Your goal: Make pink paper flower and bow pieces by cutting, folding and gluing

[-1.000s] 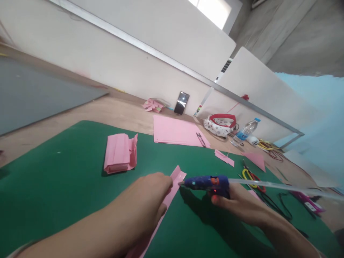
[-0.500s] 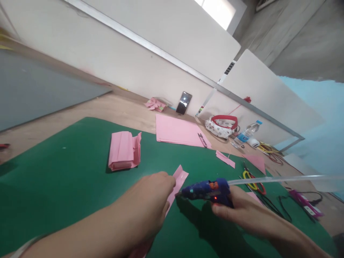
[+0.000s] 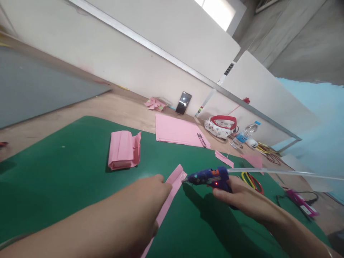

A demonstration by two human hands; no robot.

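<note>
My left hand (image 3: 149,199) is closed on a folded strip of pink paper (image 3: 166,208), which slants across the green mat (image 3: 67,200). My right hand (image 3: 239,191) grips a blue hot glue gun (image 3: 205,176) with its red light on. The gun's nozzle meets the strip's right edge near its far end, where a shiny patch shows. From the back of the gun a long clear glue stick (image 3: 268,172) sticks out. A folded pink paper piece (image 3: 120,148), shaped like a box, sits on the mat beyond my left hand.
Pink sheets (image 3: 174,130) with small snips (image 3: 201,140) on top lie at the back. Scissors (image 3: 252,182) and a purple power strip (image 3: 302,203) are at the right. A phone (image 3: 184,103), a pouch (image 3: 219,127) and a water bottle (image 3: 245,134) stand along the partition.
The glue gun has moved up along the strip's edge toward its far end, with my right hand. My left hand has shifted slightly left and toward me, uncovering more of the strip.
</note>
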